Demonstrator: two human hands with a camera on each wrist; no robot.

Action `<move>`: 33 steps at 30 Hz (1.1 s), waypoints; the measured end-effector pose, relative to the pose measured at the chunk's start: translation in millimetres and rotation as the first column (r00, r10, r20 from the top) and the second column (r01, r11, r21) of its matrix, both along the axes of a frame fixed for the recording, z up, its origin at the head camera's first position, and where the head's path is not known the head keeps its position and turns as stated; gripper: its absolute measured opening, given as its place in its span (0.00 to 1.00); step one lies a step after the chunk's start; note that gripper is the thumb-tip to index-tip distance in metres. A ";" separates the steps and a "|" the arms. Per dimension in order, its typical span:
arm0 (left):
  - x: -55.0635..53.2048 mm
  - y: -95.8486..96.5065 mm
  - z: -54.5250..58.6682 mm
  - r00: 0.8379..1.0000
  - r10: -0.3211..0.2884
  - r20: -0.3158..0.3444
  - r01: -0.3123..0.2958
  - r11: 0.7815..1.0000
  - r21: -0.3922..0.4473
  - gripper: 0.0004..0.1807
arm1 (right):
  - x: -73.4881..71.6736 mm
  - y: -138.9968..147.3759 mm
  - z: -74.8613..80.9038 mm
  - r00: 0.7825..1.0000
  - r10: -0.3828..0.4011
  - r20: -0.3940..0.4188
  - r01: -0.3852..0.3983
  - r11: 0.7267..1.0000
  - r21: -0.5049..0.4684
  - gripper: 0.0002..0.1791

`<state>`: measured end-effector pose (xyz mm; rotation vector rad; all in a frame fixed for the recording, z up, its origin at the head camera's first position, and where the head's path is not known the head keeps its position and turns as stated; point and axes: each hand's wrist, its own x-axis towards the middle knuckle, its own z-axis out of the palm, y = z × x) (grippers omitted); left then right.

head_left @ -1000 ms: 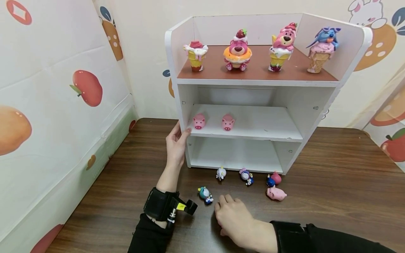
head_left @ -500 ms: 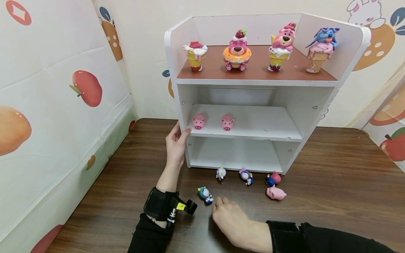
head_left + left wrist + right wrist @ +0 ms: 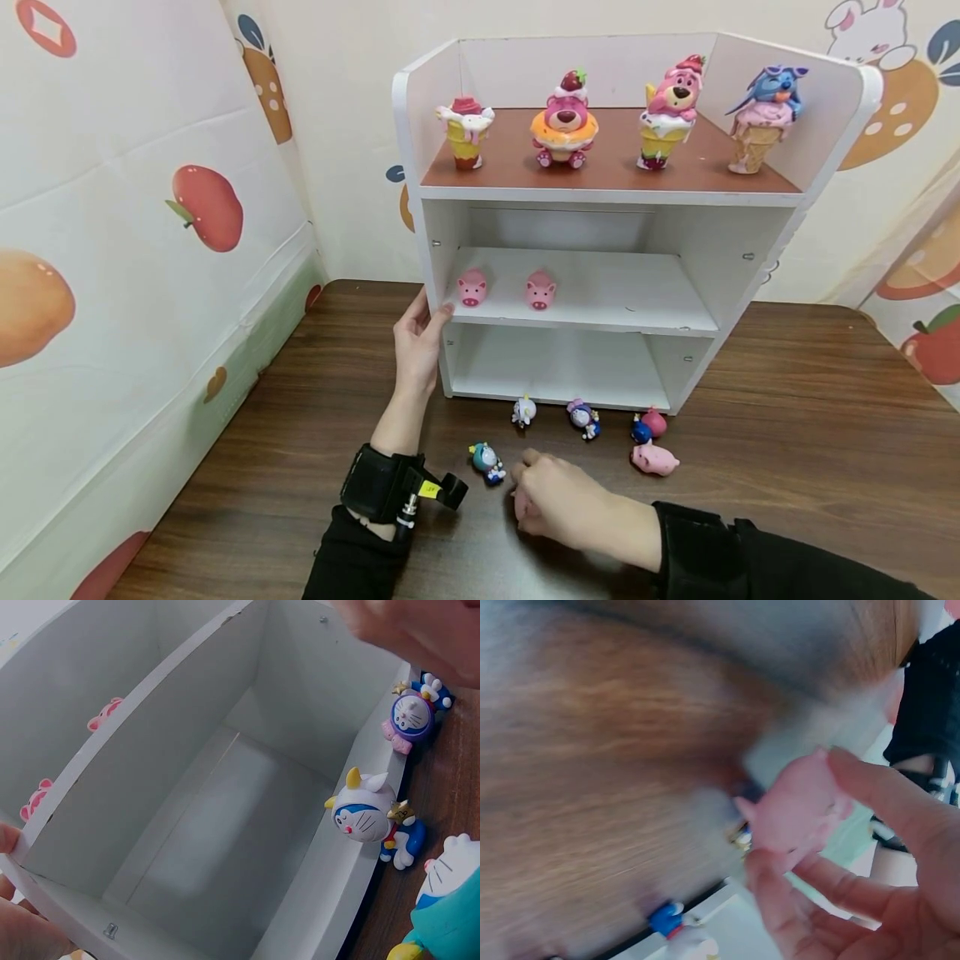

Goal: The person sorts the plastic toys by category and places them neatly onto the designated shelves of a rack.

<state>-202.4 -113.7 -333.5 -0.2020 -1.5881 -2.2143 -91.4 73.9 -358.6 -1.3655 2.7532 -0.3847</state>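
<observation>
Head view: my left hand (image 3: 417, 343) gripped the white shelf's (image 3: 431, 250) side panel; my right hand (image 3: 558, 504) hovered curled over the table (image 3: 787, 450) beside a blue figurine (image 3: 487, 462). Left wrist: two cat figurines (image 3: 373, 817) fronted the shelf. Right wrist, blurred: fingers (image 3: 885, 799) pinched a pink pig (image 3: 795, 806).

Two pigs (image 3: 506, 289) sit on the shelf unit's (image 3: 600, 312) middle board; four figures (image 3: 622, 125) stand on top; small toys (image 3: 581, 437) lie before it.
</observation>
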 end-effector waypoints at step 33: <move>-0.5 -0.1 -0.1 1.000 0.006 -0.005 -0.006 1.000 -0.009 0.26 | -17.1 33.6 -8.7 0.997 0.002 0.075 0.007 0.993 -0.120 0.21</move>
